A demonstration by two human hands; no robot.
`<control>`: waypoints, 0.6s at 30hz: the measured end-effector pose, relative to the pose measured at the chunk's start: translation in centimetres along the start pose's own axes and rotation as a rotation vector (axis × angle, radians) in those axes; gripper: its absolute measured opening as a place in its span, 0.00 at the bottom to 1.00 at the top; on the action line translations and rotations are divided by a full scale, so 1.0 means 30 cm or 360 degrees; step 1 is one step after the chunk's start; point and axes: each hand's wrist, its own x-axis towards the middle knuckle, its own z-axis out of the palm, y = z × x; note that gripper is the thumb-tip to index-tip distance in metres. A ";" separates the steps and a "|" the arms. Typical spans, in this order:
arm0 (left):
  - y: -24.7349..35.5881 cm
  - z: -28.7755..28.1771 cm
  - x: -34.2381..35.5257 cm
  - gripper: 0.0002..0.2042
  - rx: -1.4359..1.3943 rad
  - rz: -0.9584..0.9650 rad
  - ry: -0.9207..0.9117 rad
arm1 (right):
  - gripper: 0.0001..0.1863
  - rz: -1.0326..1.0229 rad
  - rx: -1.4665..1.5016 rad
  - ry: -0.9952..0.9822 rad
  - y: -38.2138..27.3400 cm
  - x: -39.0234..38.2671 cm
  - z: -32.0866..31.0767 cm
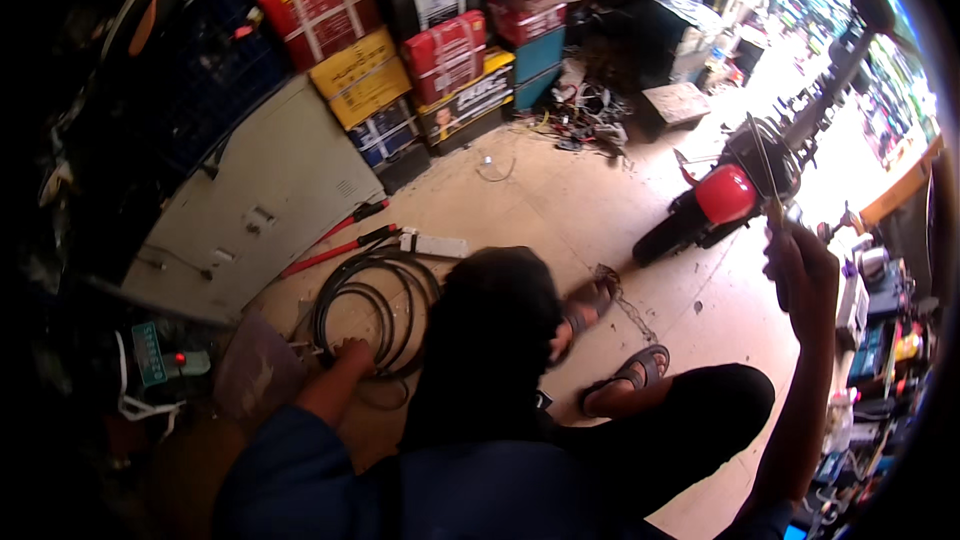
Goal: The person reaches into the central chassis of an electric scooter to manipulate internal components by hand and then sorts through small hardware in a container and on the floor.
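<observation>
A coil of black cable (318,315) lies on the floor left of my knee. My left hand (352,356) is at the coil's near side, its fingers curled in; whether they grip the cable is not clear. Raised at the far right, my right hand (805,265) is closed around a long, thin, pale-edged tool (771,175) that points up and away. Its exact kind cannot be made out. Just beyond the coil lie red-handled cutters (345,247) and a white power strip (433,244).
A grey metal cabinet (270,195) lies at the left, with stacked battery boxes (355,77) behind it. A red motorcycle (725,195) stands at the right. Tangled wires (590,110) and a wooden block (676,105) sit farther back. Crowded shelves line the right edge.
</observation>
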 end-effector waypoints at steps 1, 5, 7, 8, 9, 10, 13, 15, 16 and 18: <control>0.027 -0.037 0.010 0.33 -0.0112 0.0052 0.0005 | 0.20 -0.0150 0.0121 0.0094 0.047 0.038 0.005; 0.144 -0.214 -0.012 0.27 -0.0469 0.0431 -0.0093 | 0.20 -0.0133 0.0292 0.0139 0.058 0.130 -0.014; 0.202 -0.275 0.016 0.26 -0.0597 0.0632 -0.0181 | 0.19 -0.0059 0.0320 0.0112 0.076 0.177 -0.007; 0.235 -0.300 0.050 0.26 -0.0634 0.0670 -0.0180 | 0.19 -0.0113 0.0276 0.0150 0.107 0.213 0.003; 0.267 -0.328 0.096 0.25 -0.0668 0.0700 -0.0177 | 0.19 -0.0165 0.0230 0.0187 0.151 0.258 0.022; 0.292 -0.367 0.154 0.25 -0.0693 0.0706 -0.0149 | 0.19 -0.0216 0.0183 0.0225 0.186 0.300 0.029; 0.344 -0.524 0.389 0.24 -0.0680 0.0636 0.0002 | 0.20 -0.0248 0.0030 0.0293 0.230 0.429 0.039; 0.421 -0.687 0.530 0.23 -0.0596 0.0626 0.0236 | 0.22 -0.0314 -0.0142 0.0355 0.243 0.521 0.046; 0.470 -0.786 0.588 0.23 -0.0537 0.0637 0.0371 | 0.23 -0.0306 -0.0217 0.0350 0.227 0.566 0.044; 0.710 -1.050 0.565 0.24 -0.0408 0.0809 0.0630 | 0.25 -0.0249 -0.0337 0.0380 0.262 0.637 0.020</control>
